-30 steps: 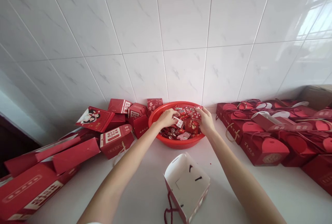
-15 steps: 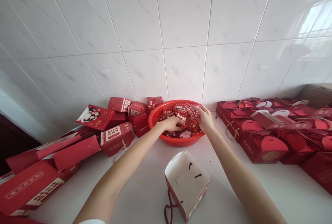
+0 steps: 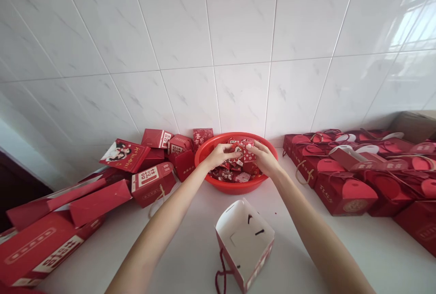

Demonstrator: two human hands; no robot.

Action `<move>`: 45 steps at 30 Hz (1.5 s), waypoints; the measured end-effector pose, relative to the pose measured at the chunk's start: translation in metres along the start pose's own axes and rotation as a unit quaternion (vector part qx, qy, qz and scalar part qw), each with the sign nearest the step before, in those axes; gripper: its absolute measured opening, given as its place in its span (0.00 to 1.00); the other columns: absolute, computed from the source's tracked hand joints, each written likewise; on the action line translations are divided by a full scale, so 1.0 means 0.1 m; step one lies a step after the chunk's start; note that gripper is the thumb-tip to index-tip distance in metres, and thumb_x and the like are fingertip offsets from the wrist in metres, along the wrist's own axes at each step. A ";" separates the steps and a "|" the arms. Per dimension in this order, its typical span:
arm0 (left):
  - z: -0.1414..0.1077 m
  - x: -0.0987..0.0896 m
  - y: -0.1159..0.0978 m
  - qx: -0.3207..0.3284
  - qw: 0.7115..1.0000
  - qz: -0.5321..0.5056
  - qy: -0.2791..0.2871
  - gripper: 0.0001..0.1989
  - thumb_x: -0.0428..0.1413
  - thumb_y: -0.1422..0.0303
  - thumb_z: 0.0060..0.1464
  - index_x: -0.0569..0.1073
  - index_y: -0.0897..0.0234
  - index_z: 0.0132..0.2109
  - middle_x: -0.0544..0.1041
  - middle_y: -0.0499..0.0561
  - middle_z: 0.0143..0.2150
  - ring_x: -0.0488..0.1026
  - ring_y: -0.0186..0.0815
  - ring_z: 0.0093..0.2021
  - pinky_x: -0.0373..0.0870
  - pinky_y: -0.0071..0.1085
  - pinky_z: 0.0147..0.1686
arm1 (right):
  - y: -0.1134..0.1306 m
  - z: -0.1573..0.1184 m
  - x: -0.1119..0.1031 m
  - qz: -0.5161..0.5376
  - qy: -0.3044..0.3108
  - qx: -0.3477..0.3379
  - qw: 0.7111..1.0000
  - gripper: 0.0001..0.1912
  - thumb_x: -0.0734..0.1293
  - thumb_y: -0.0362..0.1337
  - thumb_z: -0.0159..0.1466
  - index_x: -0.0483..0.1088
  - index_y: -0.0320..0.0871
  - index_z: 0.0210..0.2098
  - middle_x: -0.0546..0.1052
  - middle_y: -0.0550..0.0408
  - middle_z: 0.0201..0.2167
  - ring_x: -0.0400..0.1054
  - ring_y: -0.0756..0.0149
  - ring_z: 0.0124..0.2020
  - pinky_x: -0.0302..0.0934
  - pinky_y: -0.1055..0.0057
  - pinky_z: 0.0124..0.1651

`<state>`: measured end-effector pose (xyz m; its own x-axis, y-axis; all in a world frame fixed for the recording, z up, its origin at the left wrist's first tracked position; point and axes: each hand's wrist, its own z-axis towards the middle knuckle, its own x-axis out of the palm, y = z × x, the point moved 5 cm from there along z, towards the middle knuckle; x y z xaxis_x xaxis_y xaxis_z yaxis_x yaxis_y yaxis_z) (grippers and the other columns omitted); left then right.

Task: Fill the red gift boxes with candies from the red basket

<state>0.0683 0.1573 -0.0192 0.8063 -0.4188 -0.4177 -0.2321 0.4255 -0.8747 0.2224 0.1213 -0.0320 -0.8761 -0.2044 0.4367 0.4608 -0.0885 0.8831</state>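
A red plastic basket (image 3: 235, 188) stands against the wall, filled with small red wrapped packets (image 3: 242, 177). Over its left part, my left hand (image 3: 220, 155) pinches a red-and-white packet (image 3: 237, 154). My right hand (image 3: 265, 158) is closed on a red packet with pale dots (image 3: 249, 152), close beside the left hand's packet. Nearer to me, between my forearms, an open box (image 3: 243, 239) shows its white inside and a dark red cord at its left.
Red boxes (image 3: 153, 180) lie piled on the left of the white table (image 3: 190, 248). Rows of closed red boxes with cord handles (image 3: 344, 189) stand on the right. Behind is a tiled wall (image 3: 241, 90); a cardboard box (image 3: 415, 126) sits at the far right.
My left hand has risen from among the packets with one in its fingers. My right hand has moved left and a little down with the dotted packet, so the hands are closer together.
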 end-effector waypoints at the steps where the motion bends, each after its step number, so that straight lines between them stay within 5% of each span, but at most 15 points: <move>1: 0.00 0.00 0.00 0.005 1.000 -0.002 -0.007 0.28 0.65 0.45 0.45 0.80 0.67 0.41 0.81 0.53 0.38 0.75 0.42 0.41 0.70 0.37 0.46 | 0.00 -0.01 0.02 -0.002 0.013 0.009 1.000 0.20 0.82 0.47 0.44 0.76 0.45 0.30 0.78 0.56 0.31 0.72 0.63 0.34 0.69 0.68 0.35; 11: -0.04 0.06 0.00 -0.001 0.996 0.088 -0.002 0.26 0.58 0.44 0.54 0.74 0.66 0.31 0.74 0.46 0.27 0.70 0.35 0.31 0.64 0.30 0.33 | 0.00 -0.01 0.00 -0.004 -0.011 0.018 1.000 0.21 0.83 0.43 0.40 0.76 0.43 0.29 0.80 0.55 0.31 0.72 0.65 0.29 0.67 0.71 0.30; 18: -0.06 0.35 0.00 -0.033 0.962 0.177 0.204 0.09 0.61 0.64 0.54 0.82 0.62 0.40 0.83 0.51 0.39 0.78 0.37 0.38 0.71 0.28 0.38 | 0.01 0.08 -0.23 0.061 -0.144 -0.068 0.985 0.15 0.78 0.42 0.46 0.71 0.45 0.28 0.77 0.61 0.25 0.71 0.68 0.27 0.64 0.72 0.28; 22: -0.03 0.66 0.02 -0.026 0.913 0.270 0.305 0.15 0.57 0.77 0.50 0.83 0.56 0.41 0.84 0.47 0.45 0.78 0.37 0.41 0.70 0.27 0.41 | 0.02 0.07 -0.27 0.085 -0.176 -0.075 0.978 0.12 0.76 0.39 0.45 0.72 0.45 0.26 0.77 0.61 0.24 0.70 0.68 0.26 0.63 0.73 0.26; 25: 0.06 0.74 0.03 -0.026 0.890 0.345 0.298 0.21 0.59 0.79 0.43 0.82 0.53 0.42 0.82 0.47 0.51 0.76 0.41 0.47 0.70 0.31 0.47 | 0.04 0.05 -0.26 0.097 -0.189 -0.078 0.974 0.12 0.76 0.38 0.44 0.73 0.44 0.26 0.77 0.61 0.24 0.70 0.68 0.26 0.64 0.72 0.27; 29: 0.20 0.53 0.05 -0.056 0.861 0.458 0.215 0.21 0.62 0.78 0.41 0.81 0.56 0.45 0.72 0.54 0.63 0.68 0.53 0.59 0.65 0.43 0.57 | 0.05 0.05 -0.26 0.106 -0.202 -0.086 0.970 0.11 0.76 0.37 0.44 0.73 0.45 0.25 0.78 0.61 0.25 0.71 0.67 0.28 0.67 0.71 0.31; 35: 0.29 0.22 0.04 -0.100 0.824 0.544 0.125 0.12 0.63 0.77 0.43 0.81 0.65 0.38 0.77 0.63 0.52 0.66 0.59 0.60 0.62 0.51 0.59 | 0.03 0.07 -0.29 0.108 -0.204 -0.091 0.969 0.10 0.76 0.37 0.45 0.72 0.45 0.25 0.78 0.60 0.24 0.71 0.66 0.28 0.67 0.70 0.31; 41: 0.41 0.49 -0.03 -0.057 0.851 0.491 0.177 0.17 0.60 0.75 0.48 0.81 0.58 0.47 0.80 0.54 0.51 0.75 0.46 0.52 0.70 0.33 0.49 | 0.02 0.09 -0.32 0.100 -0.199 -0.096 0.970 0.10 0.76 0.38 0.45 0.72 0.45 0.25 0.77 0.61 0.25 0.71 0.68 0.27 0.66 0.72 0.30; 45: 0.57 0.63 0.02 -0.086 0.854 0.479 0.184 0.08 0.59 0.68 0.54 0.81 0.64 0.41 0.82 0.59 0.43 0.78 0.48 0.44 0.72 0.35 0.40 | 0.01 0.09 -0.32 0.091 -0.195 -0.100 0.971 0.11 0.76 0.39 0.46 0.71 0.45 0.26 0.76 0.61 0.24 0.70 0.69 0.25 0.64 0.72 0.28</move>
<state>0.1491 0.1776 -0.0332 -0.0164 -0.1828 -0.9830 -0.7910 0.6037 -0.0990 0.2500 0.1366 -0.0434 -0.7465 0.1471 0.6489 0.5977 -0.2802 0.7512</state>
